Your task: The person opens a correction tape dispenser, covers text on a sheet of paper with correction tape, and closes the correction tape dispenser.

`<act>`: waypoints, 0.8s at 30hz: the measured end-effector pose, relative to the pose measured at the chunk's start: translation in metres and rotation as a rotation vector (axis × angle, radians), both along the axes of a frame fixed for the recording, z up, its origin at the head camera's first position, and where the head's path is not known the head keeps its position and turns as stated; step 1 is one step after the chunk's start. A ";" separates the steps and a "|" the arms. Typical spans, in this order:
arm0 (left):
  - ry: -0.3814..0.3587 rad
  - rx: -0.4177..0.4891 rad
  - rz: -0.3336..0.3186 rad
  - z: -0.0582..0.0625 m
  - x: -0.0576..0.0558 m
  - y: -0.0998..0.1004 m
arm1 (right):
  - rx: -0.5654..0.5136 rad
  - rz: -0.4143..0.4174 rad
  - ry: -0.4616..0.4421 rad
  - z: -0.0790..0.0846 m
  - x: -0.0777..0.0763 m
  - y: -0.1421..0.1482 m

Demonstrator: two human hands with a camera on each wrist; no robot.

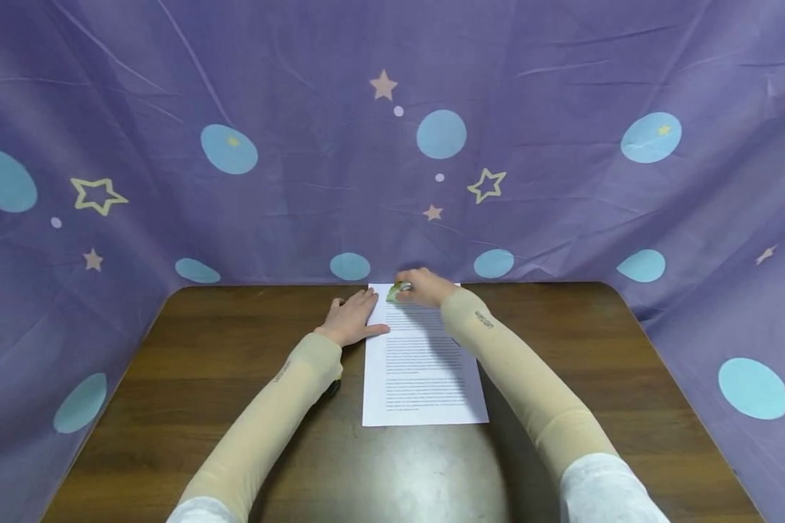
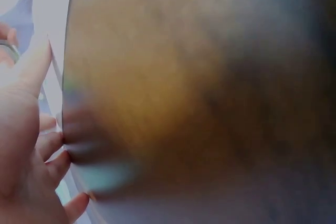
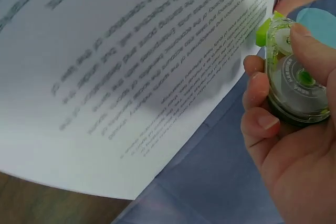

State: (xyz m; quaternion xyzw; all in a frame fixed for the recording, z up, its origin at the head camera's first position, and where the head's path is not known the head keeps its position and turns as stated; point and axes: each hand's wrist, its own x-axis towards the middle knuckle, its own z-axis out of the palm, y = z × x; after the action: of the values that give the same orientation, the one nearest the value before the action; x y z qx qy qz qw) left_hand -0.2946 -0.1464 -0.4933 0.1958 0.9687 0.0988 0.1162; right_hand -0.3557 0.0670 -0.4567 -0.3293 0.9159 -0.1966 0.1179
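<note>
A white printed sheet [image 1: 425, 363] lies on the brown table, its far end close to the purple cloth. In my right hand [image 1: 427, 287] I grip a correction tape dispenser [image 3: 294, 74], clear-bodied with a green tip and a reel inside. The dispenser's tip is at the start of the top printed lines in the head view. My left hand [image 1: 349, 319] rests with extended fingers on the sheet's upper left edge, thumb pointing toward the text. From the left wrist, the left hand [image 2: 31, 129] shows at the paper's edge.
The wooden table [image 1: 235, 349] extends to both sides of the sheet. A purple cloth [image 1: 301, 145] with stars and blue dots hangs behind the table and along its sides. Both forearms wear beige sleeves [image 1: 530, 378].
</note>
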 end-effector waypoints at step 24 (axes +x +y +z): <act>-0.104 -0.034 -0.029 0.001 -0.006 -0.001 | 0.078 0.010 0.003 0.001 -0.009 -0.008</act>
State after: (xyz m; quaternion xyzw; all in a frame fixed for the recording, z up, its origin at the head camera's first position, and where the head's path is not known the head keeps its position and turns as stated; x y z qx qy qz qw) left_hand -0.3005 -0.1474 -0.4920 0.2026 0.9599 0.0909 0.1711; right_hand -0.3648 0.0590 -0.4559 -0.3295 0.9213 -0.1599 0.1305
